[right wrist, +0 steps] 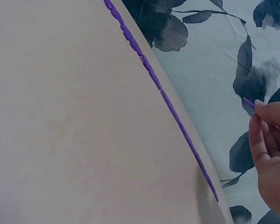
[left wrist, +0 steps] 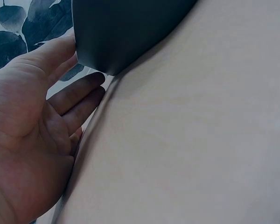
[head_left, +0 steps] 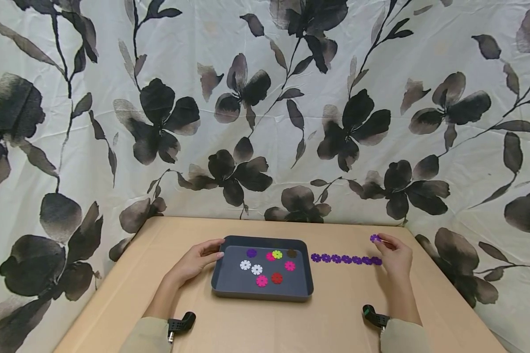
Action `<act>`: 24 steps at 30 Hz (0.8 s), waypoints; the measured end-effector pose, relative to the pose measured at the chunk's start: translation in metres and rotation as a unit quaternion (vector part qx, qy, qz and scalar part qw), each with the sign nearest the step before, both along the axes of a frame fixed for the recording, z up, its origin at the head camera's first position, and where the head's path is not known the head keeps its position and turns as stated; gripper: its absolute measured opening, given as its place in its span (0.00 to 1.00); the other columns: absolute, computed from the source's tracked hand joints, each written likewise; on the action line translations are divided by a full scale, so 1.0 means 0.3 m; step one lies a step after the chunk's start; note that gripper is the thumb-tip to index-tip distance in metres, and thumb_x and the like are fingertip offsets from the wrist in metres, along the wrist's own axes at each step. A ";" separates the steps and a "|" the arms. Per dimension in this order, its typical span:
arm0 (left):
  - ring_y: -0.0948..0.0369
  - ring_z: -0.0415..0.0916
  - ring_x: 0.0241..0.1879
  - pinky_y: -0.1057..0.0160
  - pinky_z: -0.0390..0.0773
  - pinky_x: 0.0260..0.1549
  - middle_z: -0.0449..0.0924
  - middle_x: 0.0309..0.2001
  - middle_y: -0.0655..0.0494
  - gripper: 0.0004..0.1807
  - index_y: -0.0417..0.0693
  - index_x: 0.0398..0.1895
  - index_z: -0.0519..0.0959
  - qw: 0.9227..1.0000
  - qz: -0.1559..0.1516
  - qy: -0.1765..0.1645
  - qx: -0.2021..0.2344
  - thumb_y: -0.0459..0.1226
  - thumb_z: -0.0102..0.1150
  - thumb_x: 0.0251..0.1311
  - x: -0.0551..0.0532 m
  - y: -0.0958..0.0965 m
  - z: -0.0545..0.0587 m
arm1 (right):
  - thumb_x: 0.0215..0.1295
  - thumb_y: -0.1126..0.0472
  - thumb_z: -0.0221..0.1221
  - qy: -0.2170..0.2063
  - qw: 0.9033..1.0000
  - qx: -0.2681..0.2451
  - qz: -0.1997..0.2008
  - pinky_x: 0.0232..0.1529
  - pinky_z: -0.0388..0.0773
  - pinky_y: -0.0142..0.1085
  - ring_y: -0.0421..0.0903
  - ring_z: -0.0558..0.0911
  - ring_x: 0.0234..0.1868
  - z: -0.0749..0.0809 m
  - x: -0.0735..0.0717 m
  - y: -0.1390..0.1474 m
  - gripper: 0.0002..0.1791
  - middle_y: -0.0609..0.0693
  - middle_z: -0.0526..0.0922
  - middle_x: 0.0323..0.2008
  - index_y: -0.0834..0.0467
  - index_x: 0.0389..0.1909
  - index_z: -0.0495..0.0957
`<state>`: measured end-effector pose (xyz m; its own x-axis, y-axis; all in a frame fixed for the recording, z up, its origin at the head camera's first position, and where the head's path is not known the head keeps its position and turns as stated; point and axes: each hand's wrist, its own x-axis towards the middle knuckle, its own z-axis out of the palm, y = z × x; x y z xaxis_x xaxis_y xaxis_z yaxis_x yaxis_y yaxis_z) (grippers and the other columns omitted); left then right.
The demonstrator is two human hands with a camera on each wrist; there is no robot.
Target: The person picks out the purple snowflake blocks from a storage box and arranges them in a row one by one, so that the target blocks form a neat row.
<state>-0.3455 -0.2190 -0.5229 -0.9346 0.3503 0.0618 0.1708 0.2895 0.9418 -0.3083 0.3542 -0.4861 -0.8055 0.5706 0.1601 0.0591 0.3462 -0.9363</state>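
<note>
A purple flower-shaped disc is pinched between the thumb and fingers of my right hand, raised at the table's right side. In the right wrist view only a thin purple edge of the disc shows beyond the fingertips. Near that hand, a row of purple discs lies edge to edge, running from beside the tray toward the right. My left hand touches the left side of the dark grey tray with fairly straight fingers. Beneath the tray corner in the left wrist view, the other fingers extend loosely.
Inside the tray lie loose discs: white, pink, red, yellow-green, brown and purple. The wooden table ends at a floral cloth behind it.
</note>
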 end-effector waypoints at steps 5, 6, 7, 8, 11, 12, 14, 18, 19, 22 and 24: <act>0.46 0.67 0.75 0.43 0.65 0.75 0.72 0.74 0.46 0.35 0.47 0.75 0.71 1.000 0.000 0.000 0.000 0.48 0.68 0.67 -0.003 -0.002 -0.004 | 0.75 0.58 0.63 -0.013 1.000 -0.016 -0.018 0.35 0.76 0.18 0.34 0.74 0.44 -0.009 0.009 0.010 0.20 0.46 0.82 0.49 0.58 0.64 0.82; 0.46 0.67 0.75 0.43 0.65 0.75 0.71 0.74 0.46 0.35 0.47 0.75 0.71 1.000 -0.001 0.001 0.000 0.48 0.68 0.68 -0.004 -0.003 -0.005 | 0.75 0.58 0.62 -0.016 0.999 -0.023 -0.021 0.35 0.76 0.18 0.35 0.74 0.45 -0.011 0.013 0.014 0.20 0.46 0.81 0.50 0.58 0.64 0.81; 0.46 0.67 0.75 0.43 0.65 0.75 0.71 0.74 0.46 0.35 0.46 0.75 0.71 1.000 -0.002 0.000 0.001 0.48 0.68 0.68 -0.004 -0.003 -0.006 | 0.76 0.57 0.62 -0.019 0.999 -0.027 -0.026 0.35 0.76 0.17 0.35 0.74 0.45 -0.014 0.016 0.019 0.20 0.46 0.81 0.50 0.58 0.65 0.81; 0.46 0.67 0.75 0.43 0.65 0.75 0.71 0.74 0.46 0.35 0.47 0.75 0.71 1.000 -0.003 0.000 0.002 0.48 0.68 0.68 -0.005 -0.003 -0.006 | 0.76 0.57 0.61 -0.024 0.999 -0.037 -0.031 0.36 0.76 0.17 0.36 0.74 0.46 -0.017 0.019 0.024 0.20 0.46 0.81 0.50 0.57 0.65 0.81; 0.46 0.67 0.75 0.44 0.65 0.75 0.71 0.74 0.46 0.35 0.47 0.75 0.71 1.000 -0.005 -0.001 0.004 0.48 0.68 0.68 -0.003 -0.006 -0.007 | 0.76 0.57 0.61 -0.030 0.996 -0.069 -0.048 0.37 0.76 0.16 0.37 0.74 0.46 -0.030 0.035 0.042 0.20 0.43 0.81 0.50 0.56 0.66 0.80; 0.46 0.67 0.75 0.44 0.65 0.74 0.71 0.74 0.46 0.35 0.47 0.75 0.71 1.000 -0.005 0.000 0.005 0.48 0.68 0.68 -0.002 -0.007 -0.007 | 0.75 0.58 0.62 -0.028 0.995 -0.081 -0.054 0.37 0.77 0.16 0.37 0.74 0.46 -0.035 0.041 0.048 0.20 0.43 0.81 0.49 0.56 0.66 0.81; 0.46 0.67 0.75 0.43 0.65 0.74 0.72 0.74 0.46 0.35 0.47 0.75 0.72 1.000 -0.005 0.000 0.005 0.48 0.68 0.67 0.002 -0.009 -0.006 | 0.75 0.59 0.62 -0.023 0.992 -0.110 -0.064 0.37 0.78 0.16 0.37 0.74 0.46 -0.045 0.052 0.060 0.21 0.42 0.80 0.49 0.55 0.66 0.81; 0.45 0.67 0.75 0.43 0.65 0.75 0.71 0.74 0.46 0.35 0.47 0.75 0.71 1.000 -0.007 -0.001 0.005 0.47 0.68 0.67 0.011 -0.014 -0.005 | 0.74 0.60 0.62 -0.023 0.990 -0.112 -0.083 0.37 0.77 0.15 0.37 0.74 0.46 -0.063 0.075 0.082 0.21 0.42 0.79 0.50 0.56 0.65 0.81; 0.45 0.67 0.75 0.43 0.65 0.75 0.71 0.74 0.46 0.35 0.47 0.75 0.71 1.000 -0.007 -0.001 0.005 0.47 0.68 0.67 0.013 -0.015 -0.004 | 0.75 0.59 0.62 -0.028 0.990 -0.104 -0.087 0.37 0.76 0.15 0.37 0.74 0.46 -0.065 0.082 0.087 0.21 0.43 0.79 0.51 0.56 0.66 0.81; 0.46 0.67 0.75 0.43 0.65 0.75 0.72 0.74 0.46 0.35 0.47 0.75 0.72 1.000 -0.009 0.000 0.004 0.47 0.68 0.68 0.017 -0.018 -0.003 | 0.75 0.59 0.61 -0.042 0.992 -0.069 -0.098 0.36 0.74 0.15 0.38 0.73 0.46 -0.071 0.105 0.095 0.21 0.48 0.79 0.53 0.57 0.66 0.80; 0.46 0.67 0.75 0.43 0.65 0.75 0.72 0.74 0.46 0.34 0.47 0.75 0.72 1.000 -0.010 0.002 0.003 0.47 0.68 0.68 0.019 -0.020 -0.002 | 0.74 0.60 0.61 -0.048 0.992 -0.052 -0.101 0.35 0.73 0.15 0.39 0.73 0.46 -0.073 0.120 0.099 0.21 0.51 0.79 0.54 0.59 0.66 0.80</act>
<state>-0.3397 -0.2249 -0.5236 -0.9268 0.3694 0.0669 0.1798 0.2803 0.9429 -0.2723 0.3839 -0.5081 -0.6822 0.7309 0.0204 0.2075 0.2204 -0.9531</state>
